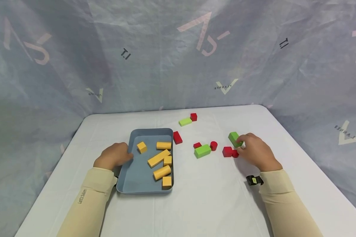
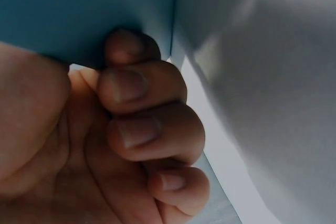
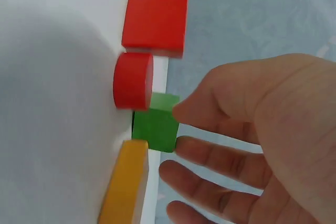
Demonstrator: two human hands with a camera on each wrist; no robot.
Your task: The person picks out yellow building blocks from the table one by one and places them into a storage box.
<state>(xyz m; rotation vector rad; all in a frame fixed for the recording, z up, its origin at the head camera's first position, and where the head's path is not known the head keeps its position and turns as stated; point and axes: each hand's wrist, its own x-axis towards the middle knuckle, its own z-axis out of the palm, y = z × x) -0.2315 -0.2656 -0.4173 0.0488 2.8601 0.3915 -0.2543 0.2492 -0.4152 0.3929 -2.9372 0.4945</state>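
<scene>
My left hand (image 1: 114,156) grips the left wall of a blue-grey tray (image 1: 133,181); in the left wrist view its curled fingers (image 2: 157,129) press up against the tray. Inside the tray lie several yellow blocks (image 1: 157,158), cubes and cylinders among them. Over on the right, my right hand (image 1: 256,151) reaches to a green block (image 1: 233,137), thumb and forefinger apart with their tips right at its near end. Beside those fingertips are a red cylinder (image 3: 134,81) and a red cube (image 3: 155,22). A yellow block (image 3: 126,182) shows below the green one in the right wrist view.
Mid-table are a light green block (image 1: 202,151), another red cylinder (image 1: 213,145) and a small red block (image 1: 197,145). A red block (image 1: 177,137) lies by the tray's right wall. Farther back sit a lime block (image 1: 185,122) and red cube (image 1: 193,117). Grey printed sheeting (image 1: 166,59) surrounds the table.
</scene>
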